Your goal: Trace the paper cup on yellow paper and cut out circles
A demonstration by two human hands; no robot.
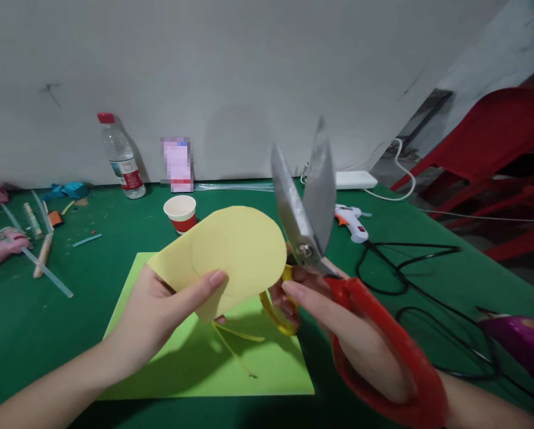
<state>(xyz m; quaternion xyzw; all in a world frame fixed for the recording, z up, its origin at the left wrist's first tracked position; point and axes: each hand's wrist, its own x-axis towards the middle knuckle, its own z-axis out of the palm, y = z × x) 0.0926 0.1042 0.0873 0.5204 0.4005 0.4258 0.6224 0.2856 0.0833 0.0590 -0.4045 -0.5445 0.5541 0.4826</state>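
Note:
My left hand (pixel 159 307) grips a yellow sheet of paper (pixel 249 250), thumb on its face and the other fingers mostly hidden behind. The sheet's right side is rounded, and a faint circular line shows on it. Around my right hand (pixel 356 330) hang the red handles of a pair of scissors (pixel 306 249), with the blades spread apart and pointing up. The fingers of that hand are at the sheet's right edge, beside a curled yellow strip (pixel 273 316). Below lies a light green sheet (pixel 195 372) with thin yellow paper scraps (pixel 235 344) over it.
A paper cup (pixel 180 211), water bottle (pixel 121 158) and upright phone-like object (pixel 178 165) stand toward the wall. At right are a white glue gun (pixel 352 222), black cable (pixel 396 271), power strip (pixel 355 180) and purple tool (pixel 519 342). A pink glue gun (pixel 10 243) lies left.

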